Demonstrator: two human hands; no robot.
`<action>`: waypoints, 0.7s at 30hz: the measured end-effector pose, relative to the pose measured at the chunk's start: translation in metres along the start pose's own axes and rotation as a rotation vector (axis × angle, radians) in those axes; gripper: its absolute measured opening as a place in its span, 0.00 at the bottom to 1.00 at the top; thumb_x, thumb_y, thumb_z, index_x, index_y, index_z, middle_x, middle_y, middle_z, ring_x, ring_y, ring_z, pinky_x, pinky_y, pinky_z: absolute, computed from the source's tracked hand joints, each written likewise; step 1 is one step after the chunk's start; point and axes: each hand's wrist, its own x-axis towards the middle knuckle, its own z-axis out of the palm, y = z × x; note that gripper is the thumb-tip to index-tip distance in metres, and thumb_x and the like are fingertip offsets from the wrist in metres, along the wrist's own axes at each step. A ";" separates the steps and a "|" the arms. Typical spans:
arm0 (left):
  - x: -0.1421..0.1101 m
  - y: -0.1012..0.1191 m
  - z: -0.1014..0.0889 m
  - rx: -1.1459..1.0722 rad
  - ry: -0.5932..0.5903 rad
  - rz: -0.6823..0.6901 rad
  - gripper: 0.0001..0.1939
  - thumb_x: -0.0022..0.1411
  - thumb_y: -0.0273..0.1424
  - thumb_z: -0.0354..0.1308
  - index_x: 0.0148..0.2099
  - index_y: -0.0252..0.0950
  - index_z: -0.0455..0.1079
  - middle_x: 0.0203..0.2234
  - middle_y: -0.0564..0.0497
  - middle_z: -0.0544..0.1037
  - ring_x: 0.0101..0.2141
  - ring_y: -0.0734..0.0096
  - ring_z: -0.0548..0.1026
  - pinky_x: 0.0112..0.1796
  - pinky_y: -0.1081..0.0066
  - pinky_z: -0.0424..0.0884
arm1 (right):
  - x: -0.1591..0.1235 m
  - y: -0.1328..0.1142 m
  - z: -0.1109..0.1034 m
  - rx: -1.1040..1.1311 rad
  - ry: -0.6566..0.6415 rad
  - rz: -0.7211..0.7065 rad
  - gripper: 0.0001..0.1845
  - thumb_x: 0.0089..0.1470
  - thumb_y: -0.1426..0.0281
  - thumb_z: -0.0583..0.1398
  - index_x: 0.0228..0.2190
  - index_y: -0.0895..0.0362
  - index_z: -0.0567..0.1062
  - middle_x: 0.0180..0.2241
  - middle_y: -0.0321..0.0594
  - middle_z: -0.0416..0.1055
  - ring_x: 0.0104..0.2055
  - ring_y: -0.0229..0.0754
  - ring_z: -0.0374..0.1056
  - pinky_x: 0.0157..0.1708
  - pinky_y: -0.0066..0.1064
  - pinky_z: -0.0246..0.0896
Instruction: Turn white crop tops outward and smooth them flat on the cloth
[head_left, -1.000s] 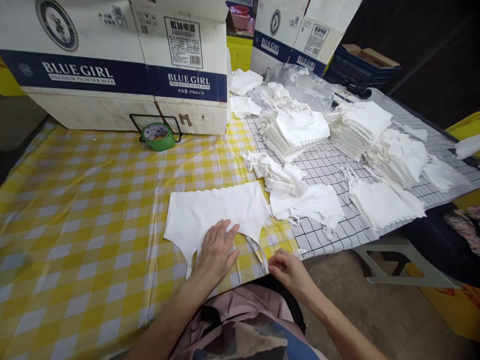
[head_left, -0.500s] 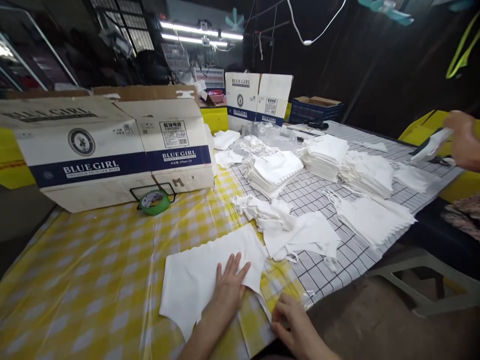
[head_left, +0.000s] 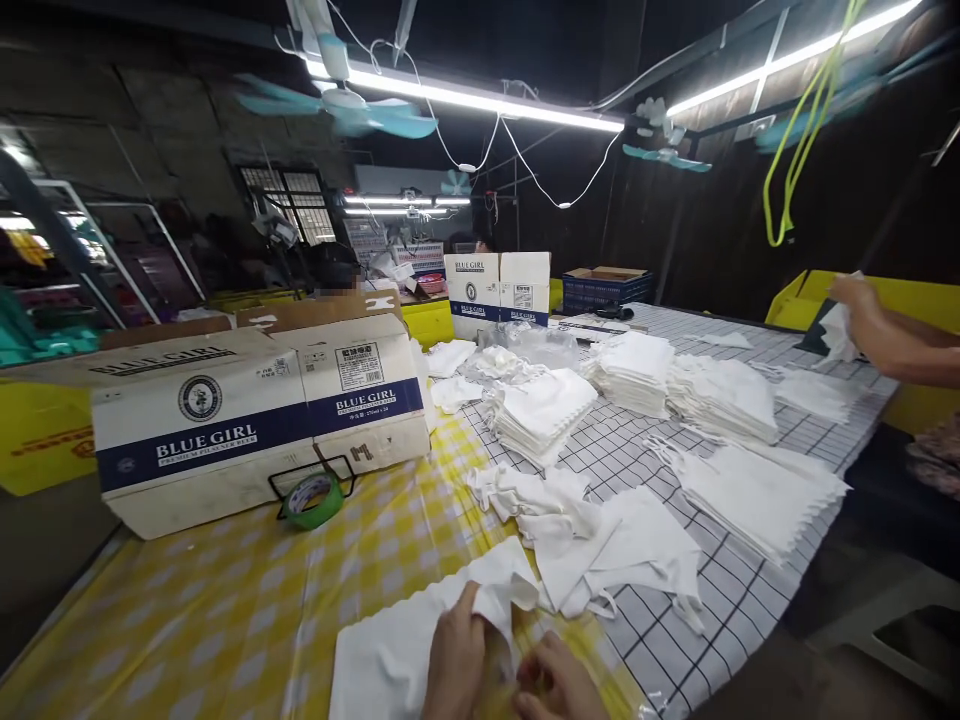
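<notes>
A white garment piece with a scalloped edge [head_left: 382,640] lies on the yellow checked cloth in front of me. My left hand [head_left: 457,645] is closed on its right part, and a fold of the fabric stands up off the table by the fingertips. Just to the right of that fold is my right hand [head_left: 559,680], its fingers curled in. Motion blurs its fingertips, and whatever they may hold is hidden. Beyond my hands lie loose white garments with thin straps [head_left: 622,550] and a crumpled white bunch [head_left: 532,500].
Neat stacks of white garments [head_left: 540,410] stand on the grid-patterned cloth [head_left: 720,610]. Green tape [head_left: 313,503] sits against a large carton [head_left: 247,430] at left. A smaller carton [head_left: 495,290] stands farther back. At right, a co-worker's hand [head_left: 855,295] holds white fabric.
My left hand was lying flat on the garment; it has now gripped and lifted its right part. My right hand has moved left, closer to it. The view has tilted up.
</notes>
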 end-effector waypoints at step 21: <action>0.062 0.101 -0.078 -0.869 0.026 0.009 0.07 0.48 0.31 0.55 0.31 0.34 0.68 0.19 0.55 0.71 0.20 0.74 0.67 0.23 0.75 0.62 | 0.103 -0.107 -0.028 0.034 0.301 -0.364 0.07 0.47 0.75 0.58 0.31 0.54 0.68 0.37 0.39 0.62 0.38 0.41 0.61 0.38 0.32 0.59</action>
